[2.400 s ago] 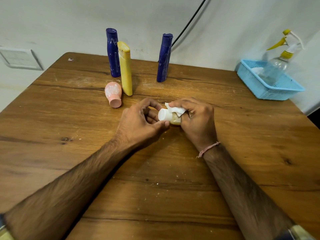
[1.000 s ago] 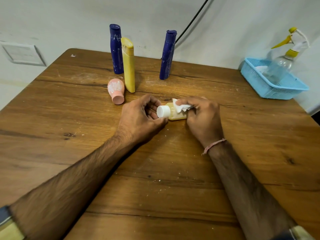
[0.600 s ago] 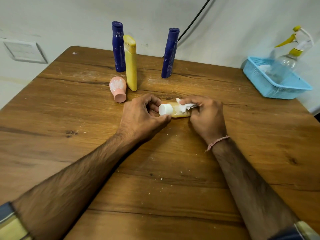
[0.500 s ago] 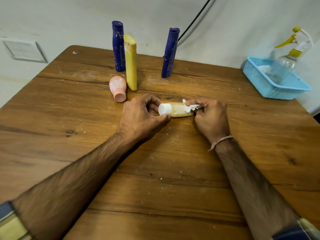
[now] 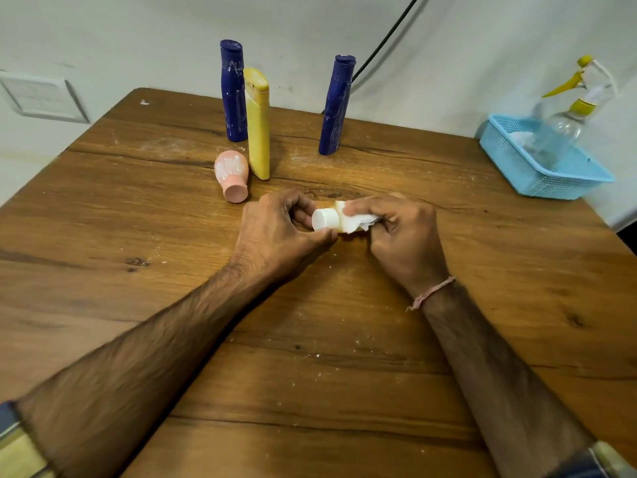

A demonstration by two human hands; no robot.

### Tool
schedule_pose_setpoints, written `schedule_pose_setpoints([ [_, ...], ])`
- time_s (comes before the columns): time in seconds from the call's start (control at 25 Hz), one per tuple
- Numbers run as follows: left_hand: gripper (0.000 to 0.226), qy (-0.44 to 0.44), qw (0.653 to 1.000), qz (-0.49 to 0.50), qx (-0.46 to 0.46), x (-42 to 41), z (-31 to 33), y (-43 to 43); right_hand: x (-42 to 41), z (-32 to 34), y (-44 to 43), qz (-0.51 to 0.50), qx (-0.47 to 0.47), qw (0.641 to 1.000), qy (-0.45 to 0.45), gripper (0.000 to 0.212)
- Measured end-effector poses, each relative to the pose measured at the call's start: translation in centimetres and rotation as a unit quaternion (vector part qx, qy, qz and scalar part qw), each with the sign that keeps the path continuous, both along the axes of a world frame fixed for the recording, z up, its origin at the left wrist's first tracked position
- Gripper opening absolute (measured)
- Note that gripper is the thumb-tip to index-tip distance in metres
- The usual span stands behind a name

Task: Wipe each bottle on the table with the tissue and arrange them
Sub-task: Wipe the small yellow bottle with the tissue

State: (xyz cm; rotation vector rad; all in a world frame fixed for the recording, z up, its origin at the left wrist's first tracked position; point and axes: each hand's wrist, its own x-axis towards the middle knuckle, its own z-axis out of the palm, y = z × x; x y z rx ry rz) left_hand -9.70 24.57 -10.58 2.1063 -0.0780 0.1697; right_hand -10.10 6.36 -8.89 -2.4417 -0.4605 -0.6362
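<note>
A small yellowish bottle with a white cap [image 5: 325, 219] lies sideways between my hands over the middle of the wooden table [image 5: 344, 357]. My left hand [image 5: 275, 232] pinches the cap end. My right hand [image 5: 403, 236] presses a white tissue [image 5: 358, 220] around the bottle's body, hiding most of it. Behind stand two dark blue bottles [image 5: 233, 91] [image 5: 337, 105] and a yellow bottle [image 5: 258, 122], all upright. A pink bottle [image 5: 231, 175] lies on its side beside the yellow one.
A light blue basket [image 5: 537, 167] sits at the table's right edge, holding a clear spray bottle [image 5: 565, 122] with a yellow trigger. A black cable [image 5: 386, 39] runs down the wall behind the table. White crumbs dot the wood.
My right hand with the tissue slid right along the bottle, then came back left toward the cap, covering the body again. My left hand stayed on the cap end.
</note>
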Motion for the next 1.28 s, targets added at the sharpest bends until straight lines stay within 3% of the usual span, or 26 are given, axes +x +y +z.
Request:
schedule_pose_setpoints([
  [0.08,0.035,-0.009,1.0,-0.002,0.002,-0.2,0.0,0.0,-0.7,-0.1,1.3,0.105,-0.025,0.993,-0.046,0.036],
  [0.12,0.035,-0.01,1.0,-0.002,0.003,-0.2,0.0,0.0,-0.6,-0.1,1.3,0.112,-0.035,0.992,-0.052,0.035],
  [0.32,0.034,0.013,1.0,0.0,0.009,0.3,0.0,0.0,0.8,0.0,-1.5,-0.114,0.013,0.992,0.046,0.036],
  [0.52,0.033,-0.007,1.0,0.01,-0.005,-0.1,-0.1,0.0,-0.5,-0.1,0.7,0.077,-0.022,0.996,-0.042,0.033],
  [0.72,0.035,0.015,1.0,-0.001,0.007,0.4,-0.1,0.1,0.8,0.2,-1.8,-0.128,0.025,0.99,0.045,0.033],
  [0.92,0.03,-0.002,1.0,0.017,-0.004,0.0,-0.1,0.0,-0.8,-0.2,1.2,0.057,-0.015,0.997,-0.054,0.028],
  [1.12,0.032,0.015,1.0,0.005,-0.012,0.4,0.0,0.1,0.5,0.1,-1.1,-0.138,0.016,0.99,0.018,0.033],
  [1.28,0.034,0.011,0.999,0.025,-0.029,0.1,0.1,0.1,-1.1,-0.2,1.8,0.004,0.004,0.998,-0.062,0.032],
])
